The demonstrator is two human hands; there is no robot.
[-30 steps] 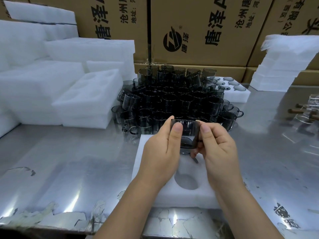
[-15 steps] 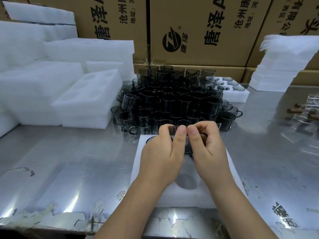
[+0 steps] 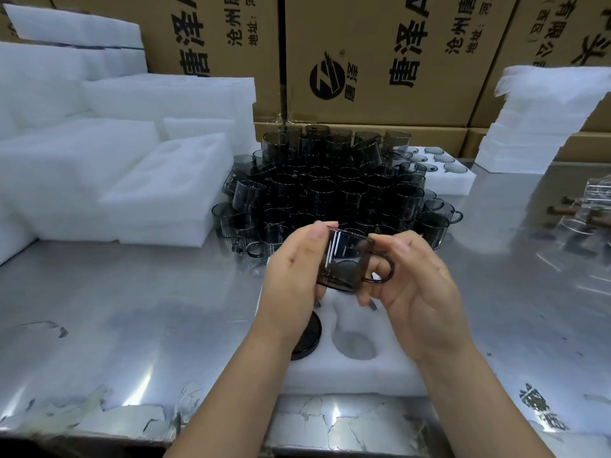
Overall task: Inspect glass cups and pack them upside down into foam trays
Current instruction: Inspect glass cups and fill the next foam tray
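Observation:
A smoky grey glass cup (image 3: pixel 345 259) with a handle on its right is held in the air above a white foam tray (image 3: pixel 357 371). My left hand (image 3: pixel 294 276) grips the cup's left side, thumb on the rim. My right hand (image 3: pixel 413 285) holds the right side, fingers by the handle. One dark cup (image 3: pixel 307 335) sits upside down in the tray's left hole, partly hidden by my left wrist. Beside it, a round hole (image 3: pixel 355 345) holds nothing. A large pile of grey cups (image 3: pixel 330 196) stands behind the tray.
Stacks of white foam trays (image 3: pixel 158 193) fill the left of the steel table (image 3: pixel 132 325). A packed foam tray (image 3: pixel 446 173) lies behind the pile, foam sheets (image 3: pixel 535 127) at the right. Cardboard boxes (image 3: pixel 380 54) line the back. Clear glassware (image 3: pixel 591 206) sits at the right edge.
My hands have turned the cup: earlier they pinched it together close to the tray, now it is raised and rotated with its handle pointing right.

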